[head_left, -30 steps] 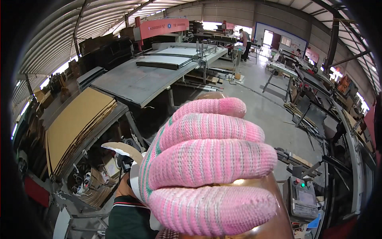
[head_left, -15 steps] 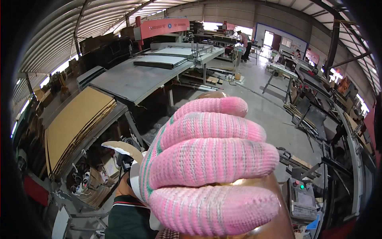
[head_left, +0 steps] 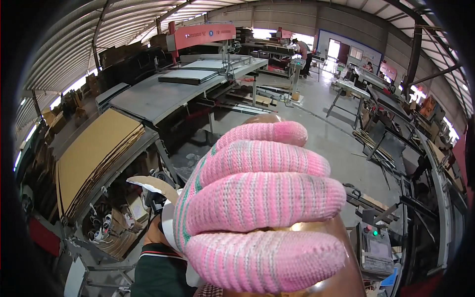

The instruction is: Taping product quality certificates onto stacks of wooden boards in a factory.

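My left hand, in a pink-and-white striped knit glove with a green edge, fills the middle of the view. Its fingers are bent around a glossy brown rounded thing, like a roll, which shows beside and beyond the fingers. Most of that thing, and my thumb, are hidden. A dark green sleeve with red and white trim covers the forearm at lower left. Next to the wrist juts a curved tan piece with a torn white edge. No part of my right hand appears.
Stacked brown cardboard sheets lie at left. Beyond stands a grey machine table with a pink beam. A control box with lit buttons is at lower right. A person stands far back near metal frames.
On the machine behind, the table's far end, the panels and the upright carriage have shifted left. My left hand keeps nearly the same place and grip.
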A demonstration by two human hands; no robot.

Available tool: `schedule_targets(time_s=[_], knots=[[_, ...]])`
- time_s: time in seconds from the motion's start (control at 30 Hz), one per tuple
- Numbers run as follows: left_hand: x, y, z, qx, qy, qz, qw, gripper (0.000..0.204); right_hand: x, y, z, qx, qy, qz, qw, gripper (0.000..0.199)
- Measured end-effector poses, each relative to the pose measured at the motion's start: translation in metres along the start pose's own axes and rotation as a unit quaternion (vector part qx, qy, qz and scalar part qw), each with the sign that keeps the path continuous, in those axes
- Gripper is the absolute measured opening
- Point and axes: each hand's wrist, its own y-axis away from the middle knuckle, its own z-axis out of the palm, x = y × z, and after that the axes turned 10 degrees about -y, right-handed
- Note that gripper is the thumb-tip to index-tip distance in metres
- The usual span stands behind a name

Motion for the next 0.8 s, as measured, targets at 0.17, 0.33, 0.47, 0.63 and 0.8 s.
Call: schedule_targets(time_s=[0.17,0.33,0.47,0.63,0.8], knots=[[0.014,0.001,0.009,-0.015,-0.005,-0.011,1.0,0.039,-0.015,0.007,-0.003,0.007,0.002,0.006,1.0,0.09],[0.008,-0.001,0.017,0.002,-0.011,-0.01,1.0,0.038,-0.02,0.004,-0.01,0.004,0.006,0.004,1.0,0.091],[0.004,-0.006,0.018,-0.027,-0.002,0.025,0.999,0.037,-0.024,0.005,-0.011,0.003,0.001,0.006,1.0,0.091],[0.004,-0.013,0.017,-0.044,-0.011,0.023,0.999,0.037,-0.031,0.008,-0.012,0.003,0.001,0.008,1.0,0.092],[0.002,-0.021,0.021,-0.05,0.022,0.087,0.995,0.037,-0.037,0.009,-0.01,0.0,-0.001,0.009,1.0,0.092]])
